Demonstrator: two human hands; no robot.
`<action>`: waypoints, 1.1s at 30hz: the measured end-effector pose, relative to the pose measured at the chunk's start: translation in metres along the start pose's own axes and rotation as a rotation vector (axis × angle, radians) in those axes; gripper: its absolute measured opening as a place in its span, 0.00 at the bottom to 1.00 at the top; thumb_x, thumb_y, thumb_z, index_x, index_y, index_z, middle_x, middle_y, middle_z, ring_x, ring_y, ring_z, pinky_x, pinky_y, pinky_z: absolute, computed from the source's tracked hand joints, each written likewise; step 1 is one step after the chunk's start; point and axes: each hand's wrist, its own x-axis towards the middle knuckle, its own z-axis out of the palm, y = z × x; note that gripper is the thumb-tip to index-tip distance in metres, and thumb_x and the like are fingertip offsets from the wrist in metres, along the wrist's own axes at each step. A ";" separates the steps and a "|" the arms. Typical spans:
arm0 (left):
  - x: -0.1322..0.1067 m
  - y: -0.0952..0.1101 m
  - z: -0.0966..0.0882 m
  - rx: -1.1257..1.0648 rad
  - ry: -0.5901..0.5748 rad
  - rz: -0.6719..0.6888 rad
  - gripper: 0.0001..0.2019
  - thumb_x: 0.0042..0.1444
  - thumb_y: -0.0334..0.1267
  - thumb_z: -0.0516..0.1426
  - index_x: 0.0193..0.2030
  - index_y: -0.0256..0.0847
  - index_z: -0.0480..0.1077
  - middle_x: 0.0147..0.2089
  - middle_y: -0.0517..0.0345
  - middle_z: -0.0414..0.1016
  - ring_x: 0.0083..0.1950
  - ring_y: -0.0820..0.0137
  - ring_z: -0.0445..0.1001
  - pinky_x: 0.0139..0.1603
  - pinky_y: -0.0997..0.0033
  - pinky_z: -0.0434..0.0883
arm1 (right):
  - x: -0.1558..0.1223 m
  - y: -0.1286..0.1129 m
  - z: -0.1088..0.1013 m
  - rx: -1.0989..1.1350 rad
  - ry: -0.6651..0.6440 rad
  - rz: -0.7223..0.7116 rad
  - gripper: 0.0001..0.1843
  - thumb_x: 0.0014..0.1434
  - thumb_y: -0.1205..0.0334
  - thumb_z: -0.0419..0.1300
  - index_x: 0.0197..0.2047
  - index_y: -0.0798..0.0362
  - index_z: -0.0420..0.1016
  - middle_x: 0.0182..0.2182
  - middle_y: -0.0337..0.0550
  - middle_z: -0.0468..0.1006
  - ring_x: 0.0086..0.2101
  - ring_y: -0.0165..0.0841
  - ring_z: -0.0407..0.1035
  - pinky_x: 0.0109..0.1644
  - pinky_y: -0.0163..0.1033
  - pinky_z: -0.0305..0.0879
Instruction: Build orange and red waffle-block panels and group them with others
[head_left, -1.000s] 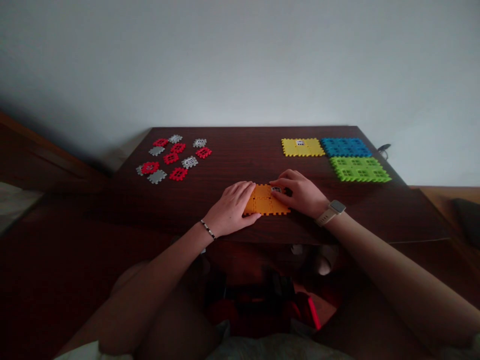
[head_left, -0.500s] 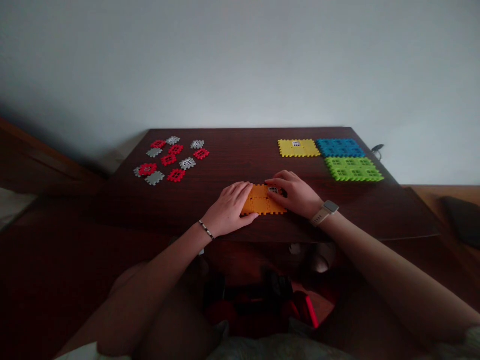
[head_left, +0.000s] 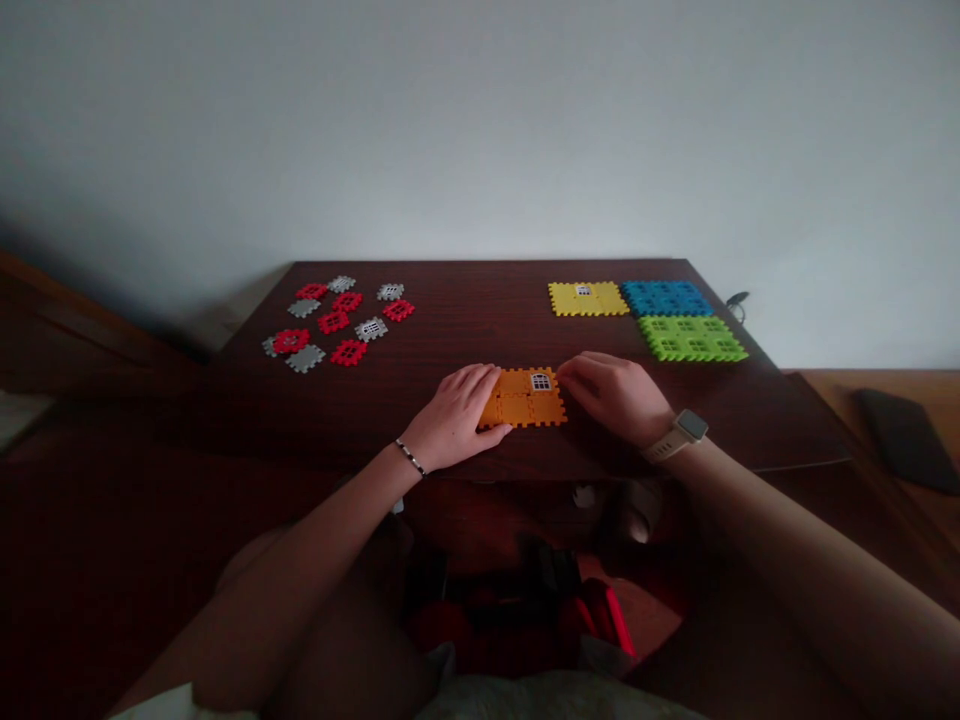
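An orange panel of interlocking toothed tiles lies flat near the table's front edge. A white window insert sits in its far right tile. My left hand covers the panel's left part and grips it, thumb along the near edge and fingers over the far one. Beside the right edge is my right hand, its fingers curled together, the tips close to the far right corner. Whether they touch the panel or hold something small is hidden.
Several loose red tiles and grey tiles are scattered at the table's left. Toward the back right lie a yellow panel with a white window, a blue panel and a green panel. A wall rises behind the table.
My right hand has slid off the panel's right part to its right side, uncovering the window insert. My left hand keeps its hold. The view has shifted slightly.
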 end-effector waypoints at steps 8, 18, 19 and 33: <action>0.000 -0.001 0.001 0.009 -0.001 0.002 0.38 0.70 0.55 0.58 0.78 0.33 0.55 0.76 0.33 0.64 0.78 0.45 0.62 0.79 0.41 0.63 | -0.016 0.002 -0.002 -0.086 -0.137 0.002 0.16 0.78 0.56 0.54 0.48 0.50 0.84 0.44 0.47 0.89 0.40 0.41 0.82 0.42 0.40 0.66; 0.000 -0.001 0.000 0.009 -0.010 -0.004 0.39 0.70 0.55 0.58 0.78 0.33 0.54 0.77 0.32 0.63 0.79 0.45 0.61 0.80 0.41 0.61 | -0.021 0.008 0.003 -0.104 -0.124 -0.027 0.17 0.78 0.55 0.54 0.49 0.48 0.85 0.45 0.47 0.89 0.41 0.41 0.83 0.42 0.39 0.67; 0.000 -0.001 0.000 0.011 -0.010 -0.006 0.39 0.70 0.55 0.58 0.78 0.33 0.54 0.77 0.32 0.63 0.79 0.45 0.61 0.80 0.41 0.61 | -0.020 0.008 0.004 -0.101 -0.125 -0.029 0.17 0.78 0.55 0.54 0.49 0.48 0.85 0.45 0.47 0.89 0.41 0.40 0.83 0.42 0.39 0.68; 0.000 0.000 0.000 -0.003 -0.005 -0.009 0.39 0.70 0.55 0.58 0.79 0.35 0.54 0.77 0.34 0.63 0.78 0.45 0.62 0.79 0.40 0.62 | -0.010 -0.006 0.005 -0.184 -0.207 -0.021 0.17 0.76 0.59 0.54 0.48 0.48 0.86 0.44 0.48 0.89 0.39 0.40 0.82 0.39 0.40 0.64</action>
